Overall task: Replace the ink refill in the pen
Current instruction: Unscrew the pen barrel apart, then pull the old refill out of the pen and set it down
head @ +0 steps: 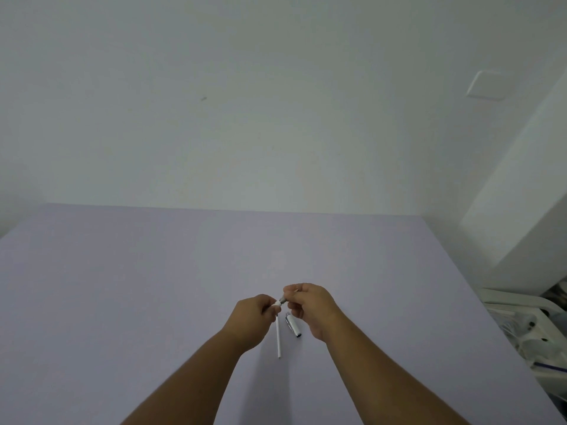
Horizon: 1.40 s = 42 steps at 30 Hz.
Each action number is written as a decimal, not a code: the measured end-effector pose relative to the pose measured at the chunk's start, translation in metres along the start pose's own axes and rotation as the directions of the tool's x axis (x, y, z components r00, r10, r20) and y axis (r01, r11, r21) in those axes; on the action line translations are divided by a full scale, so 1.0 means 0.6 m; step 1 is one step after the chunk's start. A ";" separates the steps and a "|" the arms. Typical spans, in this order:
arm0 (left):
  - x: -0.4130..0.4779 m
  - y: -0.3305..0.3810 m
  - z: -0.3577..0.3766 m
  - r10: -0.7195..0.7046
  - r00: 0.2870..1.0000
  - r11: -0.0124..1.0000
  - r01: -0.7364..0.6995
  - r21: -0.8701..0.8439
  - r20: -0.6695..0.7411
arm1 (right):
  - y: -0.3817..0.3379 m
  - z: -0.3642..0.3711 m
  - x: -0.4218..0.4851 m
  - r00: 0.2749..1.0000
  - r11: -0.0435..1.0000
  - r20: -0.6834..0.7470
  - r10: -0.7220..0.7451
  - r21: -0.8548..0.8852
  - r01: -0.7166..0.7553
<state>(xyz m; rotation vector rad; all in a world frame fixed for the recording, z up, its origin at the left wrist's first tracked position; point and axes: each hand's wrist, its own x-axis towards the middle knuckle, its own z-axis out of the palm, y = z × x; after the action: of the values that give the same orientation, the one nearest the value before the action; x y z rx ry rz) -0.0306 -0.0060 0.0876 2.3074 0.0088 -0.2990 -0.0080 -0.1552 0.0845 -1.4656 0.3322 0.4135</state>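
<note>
Both my hands meet just above the lilac table. My left hand pinches the white end of a pen part, and my right hand pinches its grey metal end from the other side. Most of that part is hidden by my fingers. A thin white ink refill lies on the table below my left hand, pointing toward me. Right of it lies a white pen barrel section with a dark tip and a metal end.
A white wall rises behind the table's far edge. Past the table's right edge stands a white rack holding assorted items. The table's right edge runs diagonally close to my right forearm.
</note>
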 end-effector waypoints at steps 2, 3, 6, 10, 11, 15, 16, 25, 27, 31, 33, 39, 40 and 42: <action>0.000 -0.002 0.000 0.000 1.000 1.000 0.000 0.008 0.001 | 0.000 -0.003 0.002 1.000 0.999 0.021 -0.004 0.045 0.003; 0.000 -0.002 0.000 -0.001 1.000 1.000 0.001 0.003 0.000 | -0.002 -0.002 0.000 1.000 0.998 0.023 0.007 0.057 -0.008; 0.001 -0.003 0.000 0.001 1.000 1.000 -0.001 -0.008 0.001 | 0.001 0.000 -0.003 0.996 0.996 -0.006 0.086 0.039 -0.086; 0.001 -0.001 0.000 -0.013 1.000 0.999 0.014 -0.044 0.016 | 0.003 0.000 0.000 1.000 0.999 -0.028 0.004 0.037 -0.003; 0.002 -0.001 -0.001 -0.018 1.000 0.999 0.019 -0.051 0.020 | 0.001 -0.002 0.002 0.999 0.996 -0.046 -0.024 0.079 0.028; 0.001 -0.003 -0.002 -0.030 0.999 0.990 0.034 -0.136 0.031 | -0.010 -0.006 0.008 0.995 0.994 -0.075 -0.065 0.088 0.071; 0.000 -0.004 -0.001 -0.029 0.999 0.986 0.035 -0.164 0.037 | -0.010 -0.006 0.009 0.996 0.996 -0.070 -0.062 0.062 0.067; 0.009 -0.031 -0.002 -0.109 0.992 0.954 0.121 -0.274 0.060 | -0.008 -0.028 0.060 0.924 0.990 -0.367 -0.109 0.043 0.134; 0.013 -0.045 0.003 -0.131 0.989 0.950 0.144 -0.276 0.065 | 0.014 -0.037 0.070 0.937 0.976 -0.332 -0.107 -0.213 0.036; 0.021 -0.068 0.020 -0.167 0.982 0.937 0.185 -0.296 0.086 | 0.083 -0.045 0.084 0.976 0.679 -0.186 -0.113 -0.731 -0.060; 0.025 -0.077 0.028 -0.175 0.980 0.939 0.196 -0.281 0.099 | 0.109 -0.046 0.088 0.970 0.652 -0.210 -0.125 -0.754 -0.079; 0.033 -0.092 0.046 -0.183 0.973 0.942 0.214 -0.257 0.137 | 0.141 -0.051 0.095 0.971 0.573 -0.186 -0.148 -0.817 -0.069; 0.034 -0.093 0.048 -0.185 0.973 0.942 0.216 -0.256 0.142 | 0.145 -0.053 0.097 0.970 0.585 -0.184 -0.157 -0.809 -0.059; 0.035 -0.094 0.052 -0.183 0.971 0.942 0.218 -0.254 0.153 | 0.150 -0.055 0.100 0.968 0.612 -0.190 -0.165 -0.789 -0.051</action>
<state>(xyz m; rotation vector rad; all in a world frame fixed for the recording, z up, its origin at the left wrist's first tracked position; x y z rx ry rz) -0.0222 0.0083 0.0219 2.0148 0.2103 -0.5173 0.0043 -0.1792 -0.0253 -2.4271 0.3075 0.3342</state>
